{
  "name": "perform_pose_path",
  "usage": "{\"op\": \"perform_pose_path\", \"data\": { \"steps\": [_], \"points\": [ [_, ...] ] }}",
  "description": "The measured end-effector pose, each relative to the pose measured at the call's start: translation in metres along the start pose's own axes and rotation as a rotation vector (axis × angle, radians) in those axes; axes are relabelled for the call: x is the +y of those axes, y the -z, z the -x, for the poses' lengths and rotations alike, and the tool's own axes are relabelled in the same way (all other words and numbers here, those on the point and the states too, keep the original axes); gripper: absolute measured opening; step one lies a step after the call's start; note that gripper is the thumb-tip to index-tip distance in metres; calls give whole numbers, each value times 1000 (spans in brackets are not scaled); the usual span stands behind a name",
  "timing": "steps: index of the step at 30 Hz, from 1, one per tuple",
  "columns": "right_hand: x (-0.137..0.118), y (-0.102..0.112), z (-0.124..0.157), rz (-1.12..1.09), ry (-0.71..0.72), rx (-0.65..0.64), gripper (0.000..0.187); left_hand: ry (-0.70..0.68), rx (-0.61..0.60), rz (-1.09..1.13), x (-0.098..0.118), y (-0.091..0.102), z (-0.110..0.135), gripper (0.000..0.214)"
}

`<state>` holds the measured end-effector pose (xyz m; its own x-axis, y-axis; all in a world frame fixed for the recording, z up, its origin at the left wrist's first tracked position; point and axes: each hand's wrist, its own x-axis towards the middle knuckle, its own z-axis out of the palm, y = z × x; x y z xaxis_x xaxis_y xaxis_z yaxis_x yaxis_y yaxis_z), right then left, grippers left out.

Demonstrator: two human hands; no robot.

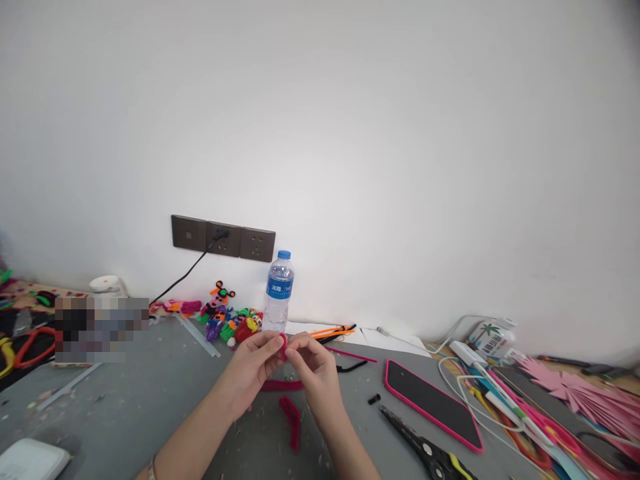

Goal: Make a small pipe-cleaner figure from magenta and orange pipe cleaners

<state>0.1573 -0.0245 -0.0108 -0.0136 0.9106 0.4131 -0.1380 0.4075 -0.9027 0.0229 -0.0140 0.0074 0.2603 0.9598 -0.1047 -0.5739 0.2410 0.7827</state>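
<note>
Over grey table (150, 400), our left hand (250, 370), right hand (316, 372) both pinch pink pipe-cleaner coil (283, 345) between them; we judge it light, fuzzy, easily bent; best gripped gently by rim.

Gray work table (140, 393) against a white wall, with many things at both ends.
A clear water bottle (279, 293) with a blue cap stands upright near the wall, below a row of dark wall sockets (223, 238); a black cable (187, 273) runs down from the middle socket. Just left of the bottle lie colourful pipe-cleaner figures (230, 320). To the right a phone (430, 402) in a pink case lies flat, with a black cutting tool (425, 450) near it. Further right are white cables (463, 373) and pink folded paper pieces (585, 390).
</note>
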Motion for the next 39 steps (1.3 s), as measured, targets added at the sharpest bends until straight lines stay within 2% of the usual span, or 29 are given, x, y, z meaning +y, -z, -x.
{"op": "perform_pose_path", "data": {
  "steps": [6,12,17,23,26,30,36,39],
  "points": [
    [0,1,-1,-232,-181,-103,21,-53,-55,-102,-1,4,0,22],
    [-13,5,4,-453,-396,-203,20,-77,-210,-208,1,5,2,24],
    [-15,7,5,-434,-475,-277,23,-61,-239,-236,1,5,3,24],
    [-8,11,1,-337,-400,-183,20,-113,-195,-291,2,4,1,24],
    [-3,13,-2,-180,-332,-107,23,-135,-93,-435,3,7,-1,30],
    [-1,13,-6,-17,-235,-43,29,-180,14,-597,3,10,-5,28],
    [-4,14,-5,275,-146,5,22,-231,4,-664,3,9,-7,26],
    [-6,14,-5,336,-116,9,17,-273,-8,-685,1,12,-8,25]
  ]
}}
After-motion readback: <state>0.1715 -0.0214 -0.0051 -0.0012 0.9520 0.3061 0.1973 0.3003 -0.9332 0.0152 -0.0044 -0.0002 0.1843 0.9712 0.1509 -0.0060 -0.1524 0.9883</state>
